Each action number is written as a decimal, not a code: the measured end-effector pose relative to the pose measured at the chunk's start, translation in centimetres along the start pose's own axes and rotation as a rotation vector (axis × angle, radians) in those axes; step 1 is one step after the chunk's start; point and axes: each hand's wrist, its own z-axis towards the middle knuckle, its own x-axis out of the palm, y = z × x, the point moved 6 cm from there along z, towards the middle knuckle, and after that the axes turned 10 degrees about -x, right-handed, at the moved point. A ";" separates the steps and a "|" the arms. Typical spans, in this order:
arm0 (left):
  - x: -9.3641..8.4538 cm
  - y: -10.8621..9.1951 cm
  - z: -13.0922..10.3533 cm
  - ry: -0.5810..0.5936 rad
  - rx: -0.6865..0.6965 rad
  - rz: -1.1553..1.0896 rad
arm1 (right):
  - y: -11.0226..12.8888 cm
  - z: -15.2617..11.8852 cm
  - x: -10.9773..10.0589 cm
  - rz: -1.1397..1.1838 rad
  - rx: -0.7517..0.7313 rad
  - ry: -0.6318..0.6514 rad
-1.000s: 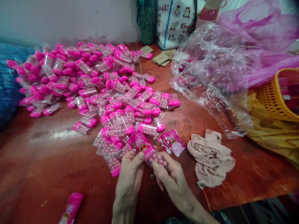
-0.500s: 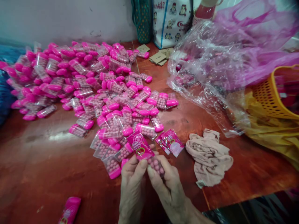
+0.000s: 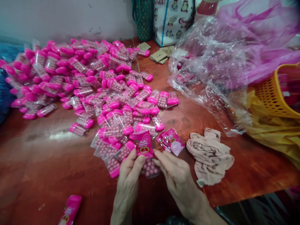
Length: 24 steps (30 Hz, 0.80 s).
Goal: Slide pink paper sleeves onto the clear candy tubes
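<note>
Between my hands is a clear container of pink candy balls (image 3: 150, 169), with a shiny printed pink sleeve (image 3: 143, 144) around or over its upper part. My left hand (image 3: 127, 176) grips the left edge, thumb on the near side. At the right edge, my right hand (image 3: 179, 175) pinches with thumb and fingertips where sleeve and container meet. Just beyond lies a heap of similar pink-capped candy containers (image 3: 112, 87) without sleeves. A few flat printed sleeves (image 3: 173, 143) rest to the right of the heap. Near the front edge lies another item in pink printed wrapping (image 3: 70, 210).
A crumpled beige cloth (image 3: 211, 156) lies on the red-brown table (image 3: 47, 162), right of my hands. Clear plastic film (image 3: 203, 72), a yellow basket (image 3: 269, 97) and yellow plastic (image 3: 264, 131) fill the right side. Marked cardboard pieces (image 3: 159, 55) and a white printed bag (image 3: 173, 23) stand behind.
The sleeve and container have turned from tilted to nearly upright. My right hand has shifted slightly right, off the container's front to its edge; more of the candy balls shows.
</note>
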 end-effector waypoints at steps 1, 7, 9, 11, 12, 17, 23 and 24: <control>-0.5 0.3 0.1 -0.045 -0.010 0.023 | 0.0 0.0 0.0 -0.039 -0.018 0.039; -0.6 0.9 0.2 -0.109 -0.027 0.032 | 0.0 0.3 0.4 -0.180 -0.098 0.245; 0.9 0.8 0.2 0.057 -0.065 0.022 | -0.2 0.3 0.7 -0.213 -0.104 0.278; 1.8 0.6 0.2 0.138 -0.078 -0.015 | -0.2 0.3 1.0 -0.239 -0.133 0.253; 2.0 0.6 0.2 0.159 -0.084 -0.035 | -0.2 0.4 1.0 -0.242 -0.145 0.223; 1.9 0.4 0.0 0.194 -0.078 -0.097 | -0.6 0.5 0.7 -0.133 -0.082 0.064; 1.7 0.2 -0.9 0.229 -0.033 -0.017 | -0.5 0.5 0.5 -0.126 -0.130 0.110; 1.6 0.3 -1.0 0.217 -0.024 -0.010 | -0.6 0.4 0.6 -0.136 -0.117 0.133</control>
